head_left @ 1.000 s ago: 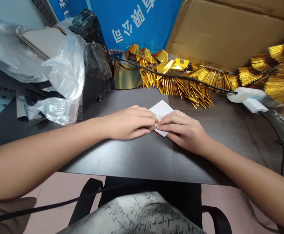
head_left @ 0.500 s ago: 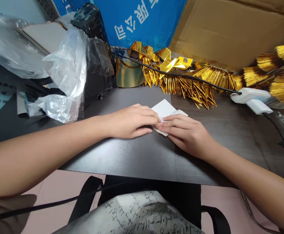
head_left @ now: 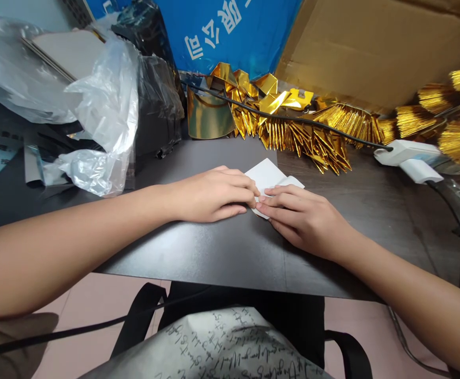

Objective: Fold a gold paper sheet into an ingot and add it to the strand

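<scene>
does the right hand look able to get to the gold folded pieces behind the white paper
Probably yes. The right hand rests on the folded white paper, and only bare dark table lies between it and the gold folded pieces. A thin black cord runs across them, which could snag.

Folded paper (head_left: 267, 173): plain white, no print. Tabletop (head_left: 214, 252): matte dk grey to black, part w/ faint brown wood grain. Pleated foil pcs (head_left: 317, 139): shiny gold, striped by their folds. Curved foil sheet (head_left: 208, 118): mirror gold. Board (head_left: 269, 31) at back: bright blue w/ white characters. Cardboard (head_left: 372, 47): plain brown. Plastic bag (head_left: 103, 110): clear-whitish; bag (head_left: 155, 105) beside it: glossy black. Cable (head_left: 293, 119): black. Device (head_left: 406, 155): white. Floor (head_left: 96, 300): pale pink. Lap cloth (head_left: 222, 342): off-white w/ black script print.
</scene>
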`<control>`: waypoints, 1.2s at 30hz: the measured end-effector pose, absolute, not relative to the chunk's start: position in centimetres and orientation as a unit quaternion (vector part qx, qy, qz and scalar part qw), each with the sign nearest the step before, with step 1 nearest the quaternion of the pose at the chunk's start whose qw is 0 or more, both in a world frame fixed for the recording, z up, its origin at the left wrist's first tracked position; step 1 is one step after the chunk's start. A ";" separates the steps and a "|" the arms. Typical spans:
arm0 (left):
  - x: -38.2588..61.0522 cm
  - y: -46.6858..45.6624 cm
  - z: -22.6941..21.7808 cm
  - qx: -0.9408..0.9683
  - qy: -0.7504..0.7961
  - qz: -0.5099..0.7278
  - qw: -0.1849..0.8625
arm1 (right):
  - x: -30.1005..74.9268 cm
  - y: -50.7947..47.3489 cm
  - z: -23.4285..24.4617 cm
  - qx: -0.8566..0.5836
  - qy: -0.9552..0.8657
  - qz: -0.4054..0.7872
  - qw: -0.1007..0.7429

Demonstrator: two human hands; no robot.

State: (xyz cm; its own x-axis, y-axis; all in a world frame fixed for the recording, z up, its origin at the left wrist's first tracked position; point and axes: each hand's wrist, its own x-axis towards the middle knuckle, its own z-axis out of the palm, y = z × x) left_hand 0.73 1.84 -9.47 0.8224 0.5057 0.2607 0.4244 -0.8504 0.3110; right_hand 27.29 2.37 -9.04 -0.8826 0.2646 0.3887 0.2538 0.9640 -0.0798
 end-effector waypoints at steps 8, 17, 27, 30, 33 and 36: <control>0.7 1.9 -9.5 0.947 0.246 0.168 0.119 | 27.5 2.0 -8.9 -0.135 -0.973 0.015 0.187; 0.7 1.8 -9.5 0.948 0.246 0.166 0.115 | 27.6 1.9 -8.5 -0.140 -0.977 0.023 0.161; 0.7 1.7 -9.3 0.954 0.233 0.174 0.074 | 27.9 2.2 -8.8 -0.209 -0.955 0.089 0.190; 0.8 1.5 -9.2 0.957 0.230 0.173 0.045 | 27.8 2.3 -9.1 -0.233 -0.948 0.082 0.202; 1.1 1.2 -8.9 0.958 0.235 0.161 0.015 | 27.5 2.5 -9.5 -0.209 -0.947 0.061 0.238; 1.5 0.8 -8.6 0.960 0.237 0.151 -0.007 | 27.2 2.5 -9.7 -0.188 -0.940 0.020 0.283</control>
State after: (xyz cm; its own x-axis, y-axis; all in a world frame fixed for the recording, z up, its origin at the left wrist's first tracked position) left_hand 1.49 0.80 -8.62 0.8416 0.4537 0.2930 0.4579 -0.8871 0.0584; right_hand 27.20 2.54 -9.68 -0.7696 0.3650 0.5240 0.3427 0.9284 -0.1435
